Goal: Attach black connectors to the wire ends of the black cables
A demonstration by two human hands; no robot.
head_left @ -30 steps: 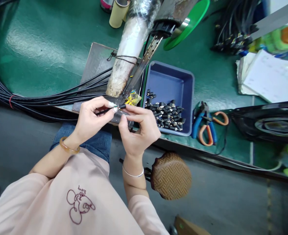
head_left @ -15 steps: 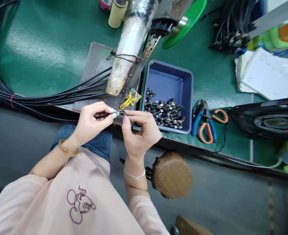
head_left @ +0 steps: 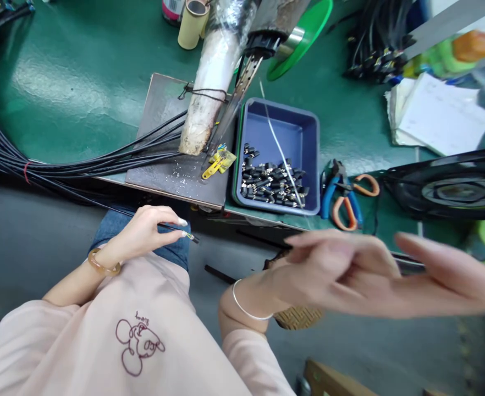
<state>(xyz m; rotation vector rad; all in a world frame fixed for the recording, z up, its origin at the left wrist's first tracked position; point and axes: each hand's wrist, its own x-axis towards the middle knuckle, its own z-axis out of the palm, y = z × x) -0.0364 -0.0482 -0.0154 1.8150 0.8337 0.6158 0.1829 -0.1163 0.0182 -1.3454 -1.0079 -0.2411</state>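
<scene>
My left hand pinches a thin black cable just behind its small connector end, over my lap below the bench edge. To the right, my right hand is blurred and its fingers are unclear. A skin-coloured, hand-like shape runs from it to the right edge; whose it is, I cannot tell. A thin pale wire slants over the blue tray towards my right hand; contact is unclear. Small black connectors lie in the tray. A perforated metal tool points down at the board.
A wrapped white tube hangs over a grey board. Bundled black cables curve in from the left. Blue-handled pliers, orange-handled scissors and papers lie right of the tray. A stool stands below.
My left hand has moved down off the board's edge with the cable. My right hand has left the connector and moved right. The pale wire now crosses the tray, and the hand-like shape has appeared.
</scene>
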